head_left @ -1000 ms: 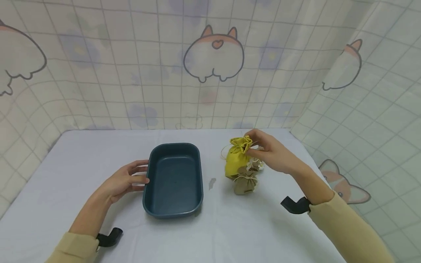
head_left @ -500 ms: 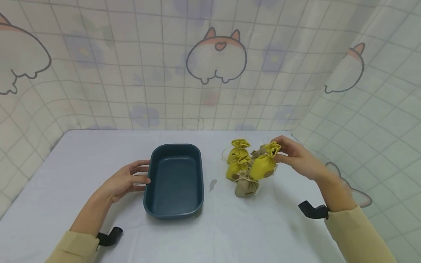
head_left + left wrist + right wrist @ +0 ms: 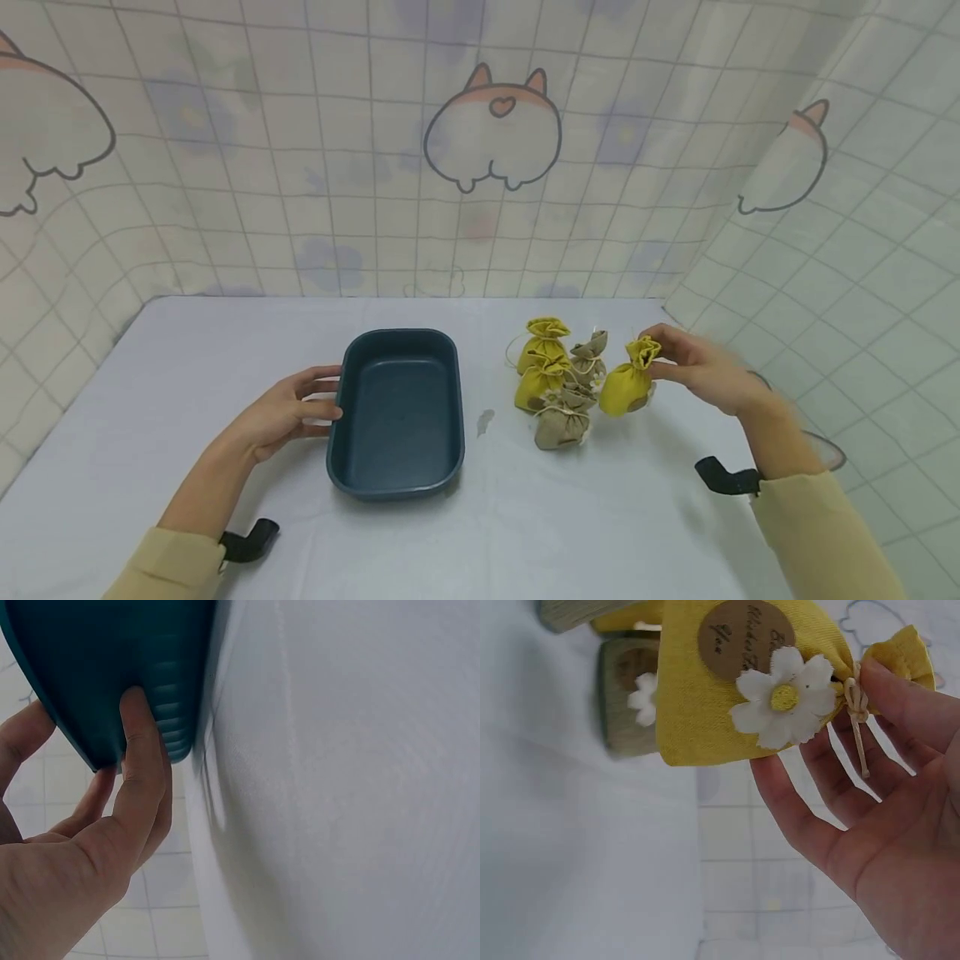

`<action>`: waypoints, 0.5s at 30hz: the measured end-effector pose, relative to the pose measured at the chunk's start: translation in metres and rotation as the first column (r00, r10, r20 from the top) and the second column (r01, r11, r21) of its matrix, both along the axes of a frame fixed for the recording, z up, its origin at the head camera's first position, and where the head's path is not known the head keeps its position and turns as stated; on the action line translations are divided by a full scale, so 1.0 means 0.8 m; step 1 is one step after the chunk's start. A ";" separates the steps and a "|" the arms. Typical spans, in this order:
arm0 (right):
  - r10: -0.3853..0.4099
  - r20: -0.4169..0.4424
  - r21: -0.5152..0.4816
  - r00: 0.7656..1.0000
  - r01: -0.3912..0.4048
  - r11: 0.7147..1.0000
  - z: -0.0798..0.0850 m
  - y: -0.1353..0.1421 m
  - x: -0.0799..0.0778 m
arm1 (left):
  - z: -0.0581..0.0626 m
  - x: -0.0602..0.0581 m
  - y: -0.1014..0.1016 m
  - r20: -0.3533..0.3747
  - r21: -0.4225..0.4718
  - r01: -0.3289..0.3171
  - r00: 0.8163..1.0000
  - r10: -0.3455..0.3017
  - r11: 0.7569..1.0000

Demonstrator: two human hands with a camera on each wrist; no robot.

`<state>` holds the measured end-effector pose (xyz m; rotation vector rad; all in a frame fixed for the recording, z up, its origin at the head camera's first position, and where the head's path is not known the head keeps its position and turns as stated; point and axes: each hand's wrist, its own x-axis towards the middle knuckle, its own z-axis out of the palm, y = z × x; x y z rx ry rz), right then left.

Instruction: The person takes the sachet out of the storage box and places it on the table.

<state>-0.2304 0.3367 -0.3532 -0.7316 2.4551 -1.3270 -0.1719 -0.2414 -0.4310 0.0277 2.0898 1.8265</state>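
By its gathered neck my right hand (image 3: pixel 701 371) pinches a yellow drawstring pouch (image 3: pixel 627 389), to the right of the other pouches. Close up in the right wrist view, the pouch (image 3: pixel 705 712) carries a white flower and a round brown label; the thumb presses near its tied cord. My left hand (image 3: pixel 288 410) touches the left side of a dark blue rectangular tray (image 3: pixel 397 490). Extended fingertips lie against the outer wall of the tray (image 3: pixel 90 667) in the left wrist view.
Left of the held pouch stand two yellow pouches (image 3: pixel 542 387) and several grey-brown pouches (image 3: pixel 562 427), grouped closely. A white cloth (image 3: pixel 510 533) covers the table. Behind it hangs a checked curtain (image 3: pixel 375 225) with cartoon corgis.
My right hand has drawn the yellow pouch rightward and slightly nearer, away from the cluster, which uncovers the pouches behind it. My left hand and the tray stay in place.
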 end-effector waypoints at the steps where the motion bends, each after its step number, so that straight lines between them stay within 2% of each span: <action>1: 0.000 0.011 0.011 1.000 0.000 1.000 -0.005 0.000 -0.001 | 0.000 0.000 0.000 0.000 0.000 0.000 1.000 0.000 1.000; 8: 0.050 0.015 0.048 0.999 -0.051 0.998 -0.034 -0.010 -0.008 | 0.000 0.000 -0.001 -0.006 0.009 0.007 1.000 -0.007 1.000; 15: 0.073 0.002 0.122 0.997 -0.073 0.990 -0.049 -0.024 -0.012 | 0.000 0.000 -0.001 -0.005 0.012 0.005 1.000 -0.005 1.000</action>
